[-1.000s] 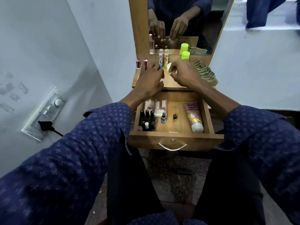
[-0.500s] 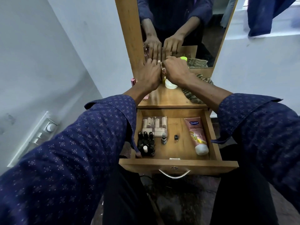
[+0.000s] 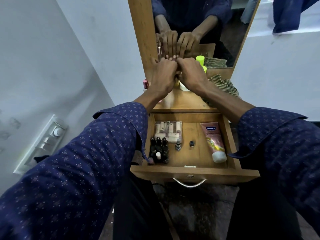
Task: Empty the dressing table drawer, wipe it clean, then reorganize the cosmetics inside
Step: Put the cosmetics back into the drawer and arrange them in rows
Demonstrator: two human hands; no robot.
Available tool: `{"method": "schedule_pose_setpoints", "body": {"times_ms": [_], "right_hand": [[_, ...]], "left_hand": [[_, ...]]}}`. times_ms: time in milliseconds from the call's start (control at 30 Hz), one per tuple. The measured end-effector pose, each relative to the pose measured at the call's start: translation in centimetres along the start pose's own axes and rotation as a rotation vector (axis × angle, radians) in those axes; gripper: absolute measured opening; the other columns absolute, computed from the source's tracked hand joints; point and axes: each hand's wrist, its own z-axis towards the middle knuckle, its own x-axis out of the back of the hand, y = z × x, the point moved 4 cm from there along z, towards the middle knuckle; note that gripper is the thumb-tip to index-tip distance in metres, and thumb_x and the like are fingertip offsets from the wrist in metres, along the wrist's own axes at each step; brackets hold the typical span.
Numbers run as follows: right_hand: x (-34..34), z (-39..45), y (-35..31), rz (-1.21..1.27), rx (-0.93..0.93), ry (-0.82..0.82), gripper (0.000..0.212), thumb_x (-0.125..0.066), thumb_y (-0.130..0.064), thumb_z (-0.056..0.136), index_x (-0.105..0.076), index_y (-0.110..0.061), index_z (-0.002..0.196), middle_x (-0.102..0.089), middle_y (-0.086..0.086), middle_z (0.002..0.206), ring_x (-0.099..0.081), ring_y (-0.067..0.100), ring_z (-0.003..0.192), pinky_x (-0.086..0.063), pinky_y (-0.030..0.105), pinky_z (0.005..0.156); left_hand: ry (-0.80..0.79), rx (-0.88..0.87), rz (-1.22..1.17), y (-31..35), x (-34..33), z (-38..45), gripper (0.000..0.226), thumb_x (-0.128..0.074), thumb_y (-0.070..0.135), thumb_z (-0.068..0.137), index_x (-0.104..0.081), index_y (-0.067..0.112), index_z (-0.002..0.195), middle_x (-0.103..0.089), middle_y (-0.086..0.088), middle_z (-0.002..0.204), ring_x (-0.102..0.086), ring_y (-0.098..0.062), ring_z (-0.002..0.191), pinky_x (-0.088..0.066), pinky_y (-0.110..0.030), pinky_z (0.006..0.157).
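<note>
Stage: late, reorganizing | drawer point(image 3: 194, 172) open, holds nail polish bottles point(image 3: 159, 150), Vaseline tube point(image 3: 213, 142) | tabletop point(image 3: 187, 101) items remain | left hand point(image 3: 162, 75), right hand point(image 3: 190, 71): fingers curled at mirror base, what they hold hidden.

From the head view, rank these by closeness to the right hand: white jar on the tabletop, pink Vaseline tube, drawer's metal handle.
1. White jar, just below the right hand on the tabletop.
2. Pink Vaseline tube, right side of the open drawer.
3. Metal handle, on the drawer front, farthest.
</note>
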Motion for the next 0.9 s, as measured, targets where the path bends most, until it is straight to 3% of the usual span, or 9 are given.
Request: {"method": "schedule_pose_setpoints", "body": {"times_ms": [67, 167, 233, 300, 433, 500, 667, 800, 900], "right_hand": [[0.9, -0.6, 0.0, 0.059, -0.020, 0.044, 0.015, -0.067, -0.010, 0.086, -0.059, -0.012, 0.098, -0.071, 0.017, 0.103, -0.063, 0.047, 0.096, -0.041, 0.043, 0.065], [2.3, -2.1, -0.6, 0.104, -0.041, 0.092, 0.016, -0.070, -0.013, 0.085, -0.062, -0.016, 0.098, -0.073, 0.011, 0.099, -0.067, 0.039, 0.093, -0.052, 0.043, 0.068], [2.9, -3.7, -0.8, 0.146, -0.053, 0.116, 0.016, -0.072, -0.014, 0.085, -0.063, -0.018, 0.098, -0.072, 0.004, 0.095, -0.069, 0.029, 0.089, -0.056, 0.044, 0.071], [3.5, -5.7, -0.9, 0.177, -0.067, 0.126, 0.013, -0.074, -0.018, 0.088, -0.064, -0.019, 0.097, -0.070, 0.001, 0.092, -0.068, 0.022, 0.085, -0.057, 0.044, 0.071], [4.3, -10.5, -1.2, 0.228, -0.094, 0.105, 0.012, -0.076, -0.022, 0.089, -0.070, -0.018, 0.098, -0.072, -0.002, 0.085, -0.068, 0.016, 0.079, -0.057, 0.039, 0.070], [4.3, -12.9, -1.5, 0.212, -0.098, 0.091, 0.014, -0.079, -0.020, 0.086, -0.072, -0.018, 0.098, -0.073, -0.003, 0.084, -0.068, 0.016, 0.079, -0.057, 0.038, 0.070], [4.3, -18.2, -3.2, 0.219, -0.084, 0.038, 0.011, -0.076, -0.019, 0.085, -0.072, -0.019, 0.094, -0.069, -0.004, 0.083, -0.065, 0.016, 0.078, -0.054, 0.037, 0.067], [3.8, -21.2, -4.1, 0.246, -0.123, 0.018, 0.011, -0.080, -0.027, 0.086, -0.076, -0.021, 0.094, -0.072, -0.006, 0.083, -0.066, 0.010, 0.075, -0.057, 0.036, 0.066], [2.9, -22.9, -4.7, 0.329, -0.145, -0.003, 0.012, -0.083, -0.028, 0.085, -0.079, -0.022, 0.095, -0.074, -0.008, 0.084, -0.066, 0.004, 0.073, -0.060, 0.034, 0.067]], "left_hand": [[0.031, -0.001, -0.059, 0.0, 0.5, -0.4, 0.020, -0.052, 0.002, 0.090, -0.066, 0.016, 0.090, -0.069, -0.007, 0.092, -0.060, -0.031, 0.098, -0.032, -0.041, 0.081], [0.043, 0.028, -0.194, 0.3, 1.4, -1.3, 0.016, -0.059, 0.006, 0.089, -0.072, 0.011, 0.097, -0.073, -0.009, 0.096, -0.062, -0.030, 0.094, -0.049, -0.043, 0.070], [0.056, 0.019, -0.279, 0.8, 2.1, -2.5, 0.012, -0.065, 0.012, 0.093, -0.074, 0.011, 0.101, -0.073, -0.006, 0.099, -0.062, -0.025, 0.096, -0.054, -0.041, 0.080], [0.042, -0.036, -0.351, 1.4, 2.7, -4.2, 0.012, -0.068, 0.015, 0.094, -0.075, 0.011, 0.103, -0.071, -0.001, 0.104, -0.059, -0.019, 0.100, -0.050, -0.034, 0.088], [-0.063, -0.052, -0.414, 1.6, 2.3, -7.8, 0.016, -0.072, 0.023, 0.088, -0.076, 0.013, 0.100, -0.069, 0.000, 0.097, -0.060, -0.017, 0.095, -0.053, -0.040, 0.084], [-0.098, -0.059, -0.488, 1.8, 2.1, -9.9, 0.014, -0.072, 0.021, 0.086, -0.076, 0.014, 0.097, -0.069, 0.003, 0.091, -0.061, -0.014, 0.087, -0.053, -0.034, 0.079], [-0.198, 0.023, -0.665, 2.0, 2.1, -14.9, 0.013, -0.074, 0.013, 0.088, -0.079, 0.015, 0.100, -0.073, 0.004, 0.089, -0.069, -0.008, 0.082, -0.058, -0.026, 0.075], [-0.267, 0.051, -0.711, 2.1, 2.3, -17.9, 0.013, -0.077, 0.018, 0.089, -0.081, 0.018, 0.102, -0.074, 0.008, 0.089, -0.069, -0.006, 0.082, -0.051, -0.014, 0.070], [-0.316, 0.094, -0.771, 1.3, 2.3, -19.8, 0.013, -0.081, 0.021, 0.088, -0.081, 0.019, 0.100, -0.077, 0.009, 0.090, -0.070, -0.005, 0.084, -0.052, -0.016, 0.073]]}}
